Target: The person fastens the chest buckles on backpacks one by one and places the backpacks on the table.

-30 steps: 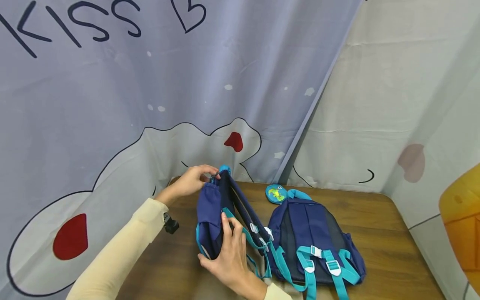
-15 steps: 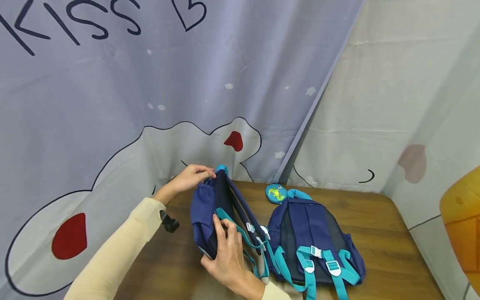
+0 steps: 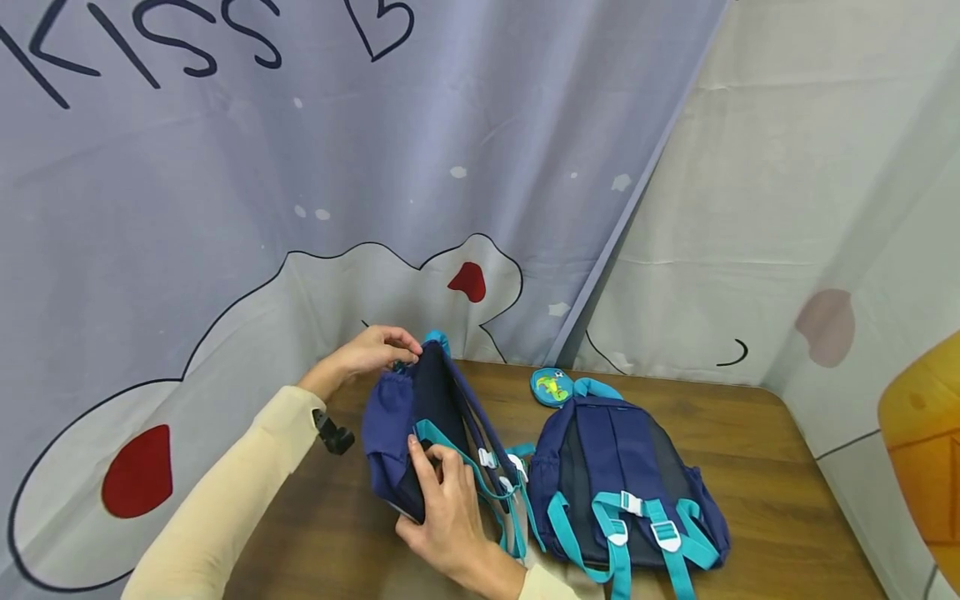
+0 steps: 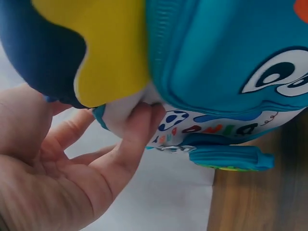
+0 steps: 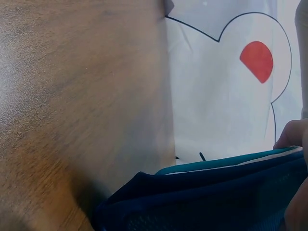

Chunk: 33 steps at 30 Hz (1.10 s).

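Observation:
A small navy and teal backpack (image 3: 401, 417) stands on edge on the wooden table (image 3: 750, 467), its straps facing right. My left hand (image 3: 386, 346) pinches its top by the teal loop. In the left wrist view the fingertips (image 4: 144, 118) press into the white and yellow patches of the teal cartoon front (image 4: 226, 53). My right hand (image 3: 442, 508) grips its lower end, thumb on the navy side and fingers over a teal strap (image 3: 450, 446). The right wrist view shows the navy fabric (image 5: 207, 202) low in frame and fingers (image 5: 293, 134) at the right edge.
A second matching backpack (image 3: 626, 471) lies flat, straps up, just to the right, with a round teal tag (image 3: 552, 387) by its top. A printed curtain (image 3: 300, 183) hangs along the table's far and left edges. An orange object (image 3: 926, 442) sits at far right.
Both hands have carried the upright backpack to the left and tipped it, widening the gap to the flat backpack. The flat backpack has stayed put.

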Each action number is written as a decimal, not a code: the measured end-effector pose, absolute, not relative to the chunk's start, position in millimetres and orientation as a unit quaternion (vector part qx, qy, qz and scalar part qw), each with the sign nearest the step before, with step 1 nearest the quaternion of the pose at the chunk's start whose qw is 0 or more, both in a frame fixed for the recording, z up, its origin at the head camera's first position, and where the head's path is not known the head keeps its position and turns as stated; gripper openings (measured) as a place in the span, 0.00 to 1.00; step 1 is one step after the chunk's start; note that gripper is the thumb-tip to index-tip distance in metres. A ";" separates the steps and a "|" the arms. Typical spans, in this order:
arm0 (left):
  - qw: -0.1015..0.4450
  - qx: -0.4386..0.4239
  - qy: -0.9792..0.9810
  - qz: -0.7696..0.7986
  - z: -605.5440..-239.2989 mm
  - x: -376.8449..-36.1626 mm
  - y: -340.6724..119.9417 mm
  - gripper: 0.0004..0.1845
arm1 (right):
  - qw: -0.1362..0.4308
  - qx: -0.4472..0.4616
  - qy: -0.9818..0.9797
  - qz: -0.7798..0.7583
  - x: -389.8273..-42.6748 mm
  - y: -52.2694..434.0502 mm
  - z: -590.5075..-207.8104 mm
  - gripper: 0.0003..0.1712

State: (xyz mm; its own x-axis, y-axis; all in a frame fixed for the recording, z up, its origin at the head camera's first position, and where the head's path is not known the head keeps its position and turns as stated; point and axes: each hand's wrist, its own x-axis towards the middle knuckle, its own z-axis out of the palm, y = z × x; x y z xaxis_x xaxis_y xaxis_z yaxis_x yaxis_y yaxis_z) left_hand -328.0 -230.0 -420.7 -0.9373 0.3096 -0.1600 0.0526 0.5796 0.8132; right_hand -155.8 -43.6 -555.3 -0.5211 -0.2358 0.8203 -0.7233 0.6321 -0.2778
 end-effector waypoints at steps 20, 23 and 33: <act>0.183 0.163 0.895 0.372 -433.5 -326.3 -235.6 0.14 | 0.326 0.312 -0.843 0.293 -150.5 -50.5 -575.9 0.66; 0.186 0.182 0.896 0.361 -438.7 -325.1 -236.9 0.15 | 0.314 0.316 -0.848 0.288 -150.5 -51.4 -579.7 0.67; 0.199 0.144 0.894 0.374 -466.4 -323.4 -235.9 0.14 | 0.259 0.326 -0.872 0.255 -152.1 -53.0 -588.1 0.71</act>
